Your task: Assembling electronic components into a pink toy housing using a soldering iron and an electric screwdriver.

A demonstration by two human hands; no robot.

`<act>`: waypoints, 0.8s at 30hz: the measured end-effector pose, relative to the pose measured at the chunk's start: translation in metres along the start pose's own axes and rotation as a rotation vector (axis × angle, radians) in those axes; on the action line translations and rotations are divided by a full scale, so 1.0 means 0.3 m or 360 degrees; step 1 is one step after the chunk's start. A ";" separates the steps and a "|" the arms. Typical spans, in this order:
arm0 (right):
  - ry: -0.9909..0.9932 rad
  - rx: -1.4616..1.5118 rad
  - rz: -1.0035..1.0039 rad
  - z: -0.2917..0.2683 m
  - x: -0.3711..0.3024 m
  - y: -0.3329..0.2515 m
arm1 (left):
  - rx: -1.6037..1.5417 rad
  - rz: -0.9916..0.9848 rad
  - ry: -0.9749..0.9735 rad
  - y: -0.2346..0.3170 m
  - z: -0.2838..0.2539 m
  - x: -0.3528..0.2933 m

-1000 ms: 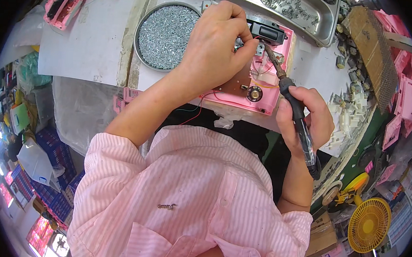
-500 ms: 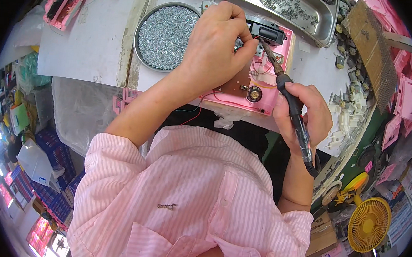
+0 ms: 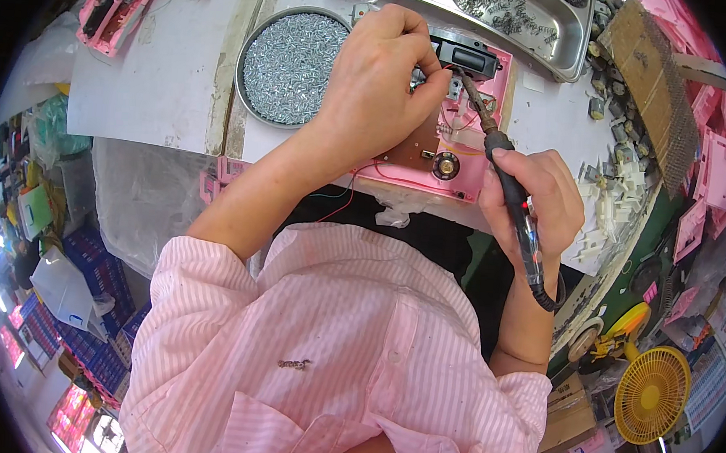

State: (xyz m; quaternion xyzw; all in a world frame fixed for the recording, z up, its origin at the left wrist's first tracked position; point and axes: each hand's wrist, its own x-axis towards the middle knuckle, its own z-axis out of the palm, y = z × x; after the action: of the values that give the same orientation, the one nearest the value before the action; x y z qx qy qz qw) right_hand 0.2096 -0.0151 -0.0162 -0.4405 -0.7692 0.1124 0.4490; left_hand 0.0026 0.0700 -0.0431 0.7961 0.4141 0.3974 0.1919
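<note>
My right hand (image 3: 541,201) grips a soldering iron (image 3: 511,180) by its dark handle. The iron's tip points up and left, to the edge of a black rectangular part (image 3: 467,59) on a pink plastic housing (image 3: 471,182). Close by the tip, my left hand (image 3: 385,85) is closed in a pinch, with a thin red wire (image 3: 449,67) showing at its fingertips. This hand covers much of the housing's left side. A brown board (image 3: 410,150), a small round black part (image 3: 445,166) and loose thin wires lie in the housing.
Left of the housing stands a round tray (image 3: 294,66) full of small metal pins. A steel compartment tray (image 3: 564,60) with springs is at the back. White plastic parts (image 3: 613,206), small motors and a cardboard piece (image 3: 647,70) lie right. A yellow fan (image 3: 652,395) stands lower right.
The soldering iron and my right hand have shifted very slightly left. My left hand keeps its pinch in nearly the same place.
</note>
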 end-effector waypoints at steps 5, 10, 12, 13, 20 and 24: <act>0.0006 0.0012 0.0022 -0.004 -0.002 -0.007 | 0.0007 0.0014 0.0000 -0.001 -0.001 0.001; -0.0007 0.0026 0.0026 -0.002 0.005 -0.010 | 0.0000 -0.0001 -0.0006 -0.001 0.000 0.000; 0.0002 0.0025 0.0021 0.003 0.005 -0.004 | 0.0002 -0.0007 -0.0010 0.000 -0.001 0.001; 0.0007 0.0024 0.0019 0.005 0.004 -0.002 | 0.0003 -0.0011 -0.0014 0.001 -0.001 0.001; 0.0013 0.0013 0.0021 -0.005 -0.006 -0.003 | 0.0005 -0.0013 -0.0006 -0.001 0.001 -0.001; -0.0001 -0.0002 0.0047 -0.012 -0.012 -0.006 | 0.0018 -0.0010 -0.0022 0.000 -0.003 0.000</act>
State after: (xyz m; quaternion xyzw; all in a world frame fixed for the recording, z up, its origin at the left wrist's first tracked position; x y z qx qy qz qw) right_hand 0.2123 -0.0199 -0.0152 -0.4520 -0.7629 0.1187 0.4468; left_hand 0.0020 0.0700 -0.0424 0.7986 0.4175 0.3890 0.1914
